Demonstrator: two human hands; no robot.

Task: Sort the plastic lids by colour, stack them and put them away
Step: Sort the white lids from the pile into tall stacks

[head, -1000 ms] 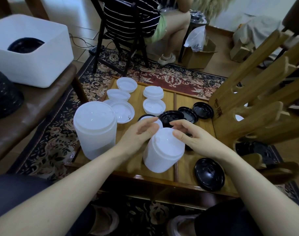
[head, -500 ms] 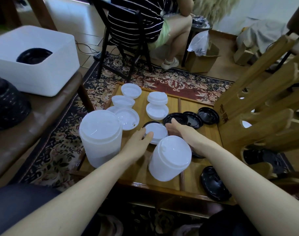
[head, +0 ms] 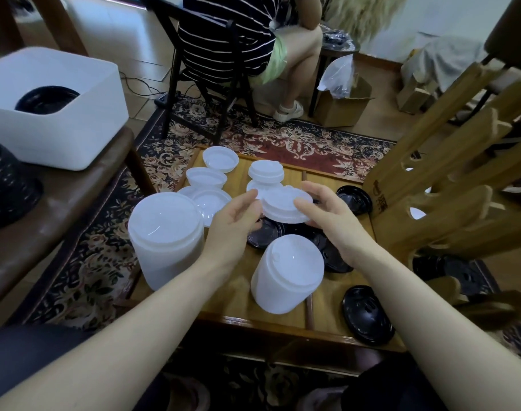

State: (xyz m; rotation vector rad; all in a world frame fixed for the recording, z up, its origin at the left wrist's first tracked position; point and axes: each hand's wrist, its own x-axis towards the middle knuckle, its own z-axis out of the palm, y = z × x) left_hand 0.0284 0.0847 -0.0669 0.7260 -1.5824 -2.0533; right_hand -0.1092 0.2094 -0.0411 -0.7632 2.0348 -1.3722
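Mid-frame, both hands pinch one white lid [head: 285,204] above the black lids [head: 354,198], left hand [head: 234,223] and right hand [head: 331,216] gripping opposite edges; two tall white stacks [head: 285,274] crowd the near tray [head: 232,295].

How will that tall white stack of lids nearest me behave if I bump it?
The tall white stack already leans, so it would probably tip or slide apart. It looks like thin plastic, likely light, and the glossy wooden table may let it skid.

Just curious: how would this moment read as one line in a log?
step: sorting white | left hand + right hand: holding white lid above black lids | nearest white stack: upright on table
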